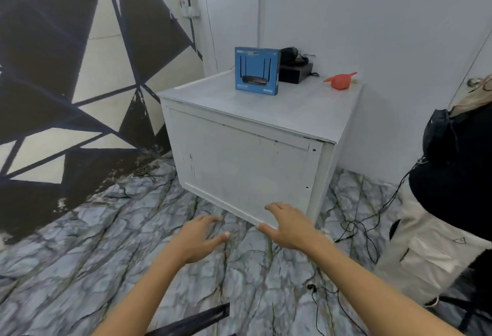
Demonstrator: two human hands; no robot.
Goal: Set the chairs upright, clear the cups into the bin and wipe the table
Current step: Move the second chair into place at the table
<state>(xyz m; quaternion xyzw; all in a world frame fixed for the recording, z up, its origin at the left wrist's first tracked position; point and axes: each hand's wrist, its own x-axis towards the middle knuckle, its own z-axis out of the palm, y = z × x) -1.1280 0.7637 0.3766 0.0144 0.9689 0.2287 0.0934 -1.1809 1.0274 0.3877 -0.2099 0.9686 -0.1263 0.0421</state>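
My left hand (200, 237) and my right hand (287, 225) reach forward over the marbled floor, both empty with fingers spread. Ahead stands a white box-like cabinet (247, 165); my right hand is close to its lower front edge. A dark bar (197, 318), maybe part of a chair, lies at the bottom edge below my arms. No cups or bin are in view.
On the cabinet top stand a blue router box (257, 70), a black device (295, 70) with cables and a small red object (340, 80). Another person (452, 189) in dark top and beige trousers stands at the right. Black cables (356, 226) trail on the floor.
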